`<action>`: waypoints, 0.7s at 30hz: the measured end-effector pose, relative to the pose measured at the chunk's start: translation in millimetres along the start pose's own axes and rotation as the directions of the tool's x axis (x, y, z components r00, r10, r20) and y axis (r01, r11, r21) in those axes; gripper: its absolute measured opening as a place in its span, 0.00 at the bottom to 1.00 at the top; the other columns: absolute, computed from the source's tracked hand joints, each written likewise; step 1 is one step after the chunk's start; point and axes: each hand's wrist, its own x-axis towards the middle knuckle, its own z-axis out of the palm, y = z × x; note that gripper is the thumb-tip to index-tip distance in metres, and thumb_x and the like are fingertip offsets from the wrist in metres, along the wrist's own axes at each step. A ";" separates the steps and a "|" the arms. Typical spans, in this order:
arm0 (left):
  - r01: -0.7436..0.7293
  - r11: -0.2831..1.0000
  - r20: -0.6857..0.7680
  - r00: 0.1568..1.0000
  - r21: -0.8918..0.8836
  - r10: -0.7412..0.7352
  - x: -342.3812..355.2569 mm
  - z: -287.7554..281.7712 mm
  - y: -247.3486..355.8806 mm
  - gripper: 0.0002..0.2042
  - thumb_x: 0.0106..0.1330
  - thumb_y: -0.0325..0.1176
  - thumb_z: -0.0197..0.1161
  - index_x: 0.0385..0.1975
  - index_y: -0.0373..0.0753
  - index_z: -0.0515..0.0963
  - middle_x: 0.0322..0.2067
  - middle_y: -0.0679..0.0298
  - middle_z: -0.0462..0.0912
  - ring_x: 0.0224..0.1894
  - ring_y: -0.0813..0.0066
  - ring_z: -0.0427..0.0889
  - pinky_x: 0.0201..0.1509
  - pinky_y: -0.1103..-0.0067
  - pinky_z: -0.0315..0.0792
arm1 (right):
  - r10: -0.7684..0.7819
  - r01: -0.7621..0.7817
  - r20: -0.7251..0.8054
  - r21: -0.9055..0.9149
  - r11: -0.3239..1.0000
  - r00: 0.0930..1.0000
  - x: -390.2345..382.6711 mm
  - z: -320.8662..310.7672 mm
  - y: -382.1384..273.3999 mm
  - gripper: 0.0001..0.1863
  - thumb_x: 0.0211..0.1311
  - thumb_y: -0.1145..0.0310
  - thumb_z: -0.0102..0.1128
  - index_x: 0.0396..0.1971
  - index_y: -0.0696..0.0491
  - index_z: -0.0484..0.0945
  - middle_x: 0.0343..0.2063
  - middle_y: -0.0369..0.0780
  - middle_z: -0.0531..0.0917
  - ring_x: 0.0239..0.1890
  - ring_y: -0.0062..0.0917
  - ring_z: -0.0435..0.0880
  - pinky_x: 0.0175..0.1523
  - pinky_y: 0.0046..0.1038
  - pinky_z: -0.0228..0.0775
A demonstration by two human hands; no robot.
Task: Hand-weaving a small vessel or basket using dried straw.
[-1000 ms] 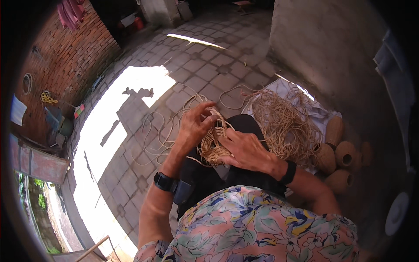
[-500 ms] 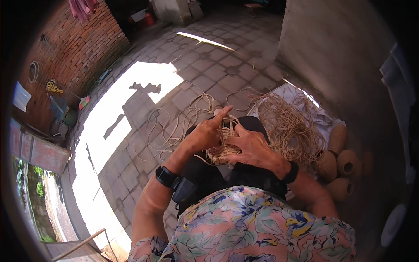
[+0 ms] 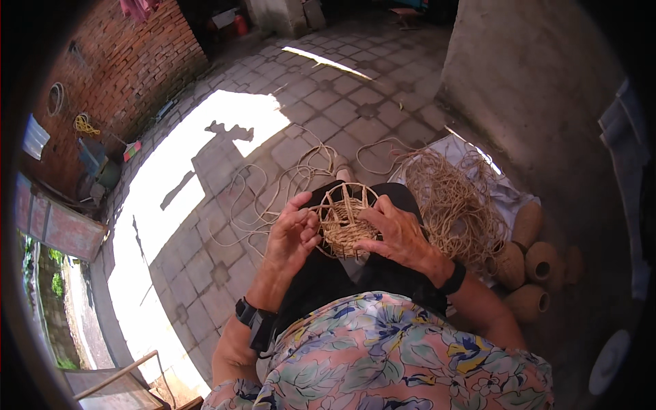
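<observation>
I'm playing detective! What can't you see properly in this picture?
In the head view:
Basket: underside, hidden by its own weave.
Right hand: palm, hidden by its back.
Left hand: exact fingertip contact, too small.
Tan pots: insides, hidden by shadow.
Pink cloth: top, cut off by upper edge.

My left hand [image 3: 292,232] and right hand [image 3: 400,236] make two; I count two dark wristbands [image 3: 454,277], one part-woven basket [image 3: 345,230], one heap of cord [image 3: 447,201], one white sheet [image 3: 514,194], at least four woven pots [image 3: 509,265], one yellow rope coil [image 3: 85,124].
</observation>
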 end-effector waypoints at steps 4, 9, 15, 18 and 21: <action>-0.204 0.957 -0.160 0.958 0.207 0.239 -34.0 -36.8 42.5 0.15 0.66 0.30 0.59 0.53 0.42 0.71 0.28 0.65 0.76 0.22 0.83 0.68 0.26 0.85 0.65 | 0.063 -0.063 0.065 -0.012 0.998 0.996 -1.2 -7.2 -2.6 0.28 0.44 0.58 0.76 0.45 0.51 0.75 0.36 0.41 0.71 0.42 0.37 0.78 0.44 0.37 0.72; -0.296 0.740 -0.067 0.906 0.604 0.418 -56.0 6.6 58.5 0.14 0.66 0.30 0.61 0.50 0.39 0.71 0.29 0.63 0.81 0.25 0.85 0.74 0.29 0.87 0.68 | -0.203 0.206 -0.231 -0.012 0.978 0.951 30.3 -13.7 -24.1 0.25 0.50 0.63 0.72 0.47 0.55 0.75 0.44 0.42 0.76 0.48 0.37 0.77 0.53 0.38 0.66; -0.395 0.760 0.159 0.916 0.516 0.368 -31.5 46.4 47.0 0.13 0.68 0.32 0.61 0.49 0.37 0.72 0.31 0.62 0.83 0.29 0.84 0.78 0.34 0.87 0.74 | -0.110 0.105 -0.029 0.609 0.786 0.993 44.6 11.8 -51.0 0.17 0.65 0.72 0.59 0.53 0.58 0.76 0.34 0.41 0.81 0.35 0.27 0.81 0.44 0.28 0.71; -0.316 0.852 0.143 0.949 0.418 0.282 -20.0 38.9 33.9 0.14 0.67 0.32 0.63 0.50 0.38 0.71 0.35 0.60 0.82 0.28 0.81 0.81 0.31 0.84 0.77 | 0.023 0.071 -0.200 0.448 0.891 0.980 36.7 2.8 -51.5 0.08 0.61 0.77 0.62 0.41 0.58 0.82 0.28 0.38 0.79 0.30 0.19 0.79 0.34 0.20 0.70; -0.276 0.695 0.011 0.933 0.664 0.359 -13.0 25.7 23.5 0.16 0.66 0.33 0.64 0.52 0.39 0.72 0.37 0.62 0.82 0.29 0.81 0.80 0.32 0.83 0.77 | 0.194 -0.078 -0.207 0.467 0.881 0.959 31.4 0.0 -44.7 0.06 0.60 0.77 0.62 0.38 0.58 0.82 0.27 0.37 0.78 0.29 0.18 0.78 0.33 0.21 0.70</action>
